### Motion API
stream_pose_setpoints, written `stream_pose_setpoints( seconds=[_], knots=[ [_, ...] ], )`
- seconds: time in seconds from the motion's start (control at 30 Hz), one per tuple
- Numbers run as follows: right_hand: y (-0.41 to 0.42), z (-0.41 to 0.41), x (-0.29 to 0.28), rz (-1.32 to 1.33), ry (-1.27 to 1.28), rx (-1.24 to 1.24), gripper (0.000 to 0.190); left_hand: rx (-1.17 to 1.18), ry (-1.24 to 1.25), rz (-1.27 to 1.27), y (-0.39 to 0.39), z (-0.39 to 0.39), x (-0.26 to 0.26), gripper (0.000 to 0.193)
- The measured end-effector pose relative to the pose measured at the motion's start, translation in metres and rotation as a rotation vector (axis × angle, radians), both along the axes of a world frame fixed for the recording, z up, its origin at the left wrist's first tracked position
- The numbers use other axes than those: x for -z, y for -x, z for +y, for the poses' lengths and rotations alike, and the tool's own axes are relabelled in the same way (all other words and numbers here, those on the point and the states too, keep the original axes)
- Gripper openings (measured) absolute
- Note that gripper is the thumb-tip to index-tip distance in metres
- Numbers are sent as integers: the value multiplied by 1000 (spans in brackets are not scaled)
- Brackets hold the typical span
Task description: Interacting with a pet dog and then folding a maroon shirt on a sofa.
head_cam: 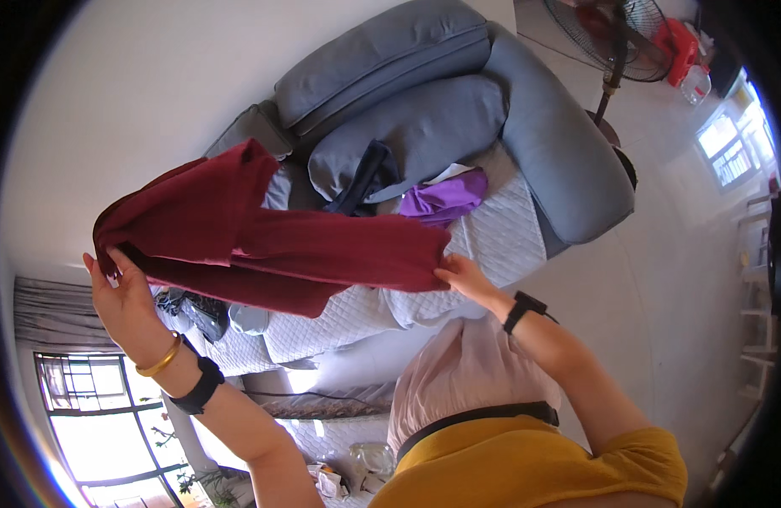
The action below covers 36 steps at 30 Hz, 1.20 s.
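Note:
A dark red knitted garment (pixel 289 247) is stretched through the air above the sofa. My left hand (pixel 120 279) grips its folded end at the left, with some fingers hidden in the cloth. The end of a long narrow part, which looks like a sleeve, is pinched by my right hand (pixel 457 274). Beyond the garment, a purple cloth (pixel 446 195) with a white edge and a dark navy cloth (pixel 370 174) lie on the sofa. The left forearm bears a gold bangle and a black band; another black band is on the right wrist.
The grey sofa (pixel 555 127) has a quilted white cover (pixel 504 222). A black bag (pixel 206 314) and other items lie on its left part. A standing fan (pixel 609 82) stands behind the right arm, near a red container (pixel 679 51) and a clear plastic bottle (pixel 696 84).

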State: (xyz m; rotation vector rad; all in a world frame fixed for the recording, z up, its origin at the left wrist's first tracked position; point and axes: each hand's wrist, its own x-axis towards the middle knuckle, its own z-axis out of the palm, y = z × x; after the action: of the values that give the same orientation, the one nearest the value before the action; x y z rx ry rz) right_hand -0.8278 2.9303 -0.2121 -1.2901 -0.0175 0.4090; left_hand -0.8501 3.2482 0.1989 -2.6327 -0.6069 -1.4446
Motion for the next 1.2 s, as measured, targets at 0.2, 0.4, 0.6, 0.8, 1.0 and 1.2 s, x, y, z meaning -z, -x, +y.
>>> stream_pose_setpoints(
  seconds=[0.2, 0.4, 0.6, 0.8, 1.0, 1.2],
  knots=[
    [21, -25, -30, -34, 204, -126, 17, 648, 736, -327, 4, 90, 17, 39],
    [15, -19, -23, 551, -235, -6, 21, 748, 1146, -571, -2, 75, 38, 41],
    [10, -23, -24, 235, 12, -116, 20, 721, 950, -499, 8, 94, 36, 28],
    [1, -42, 0, 113, 237, -82, 14, 907, 1435, -807, 5, 51, 21, 20],
    [4, -60, 14, 615, -754, -122, 30, 901, 1471, -791, 2, 65, 25, 19],
    [17, -69, 34, 677, -844, -241, 28, 1001, 1566, -483, 4, 78, 36, 30]
  ],
)
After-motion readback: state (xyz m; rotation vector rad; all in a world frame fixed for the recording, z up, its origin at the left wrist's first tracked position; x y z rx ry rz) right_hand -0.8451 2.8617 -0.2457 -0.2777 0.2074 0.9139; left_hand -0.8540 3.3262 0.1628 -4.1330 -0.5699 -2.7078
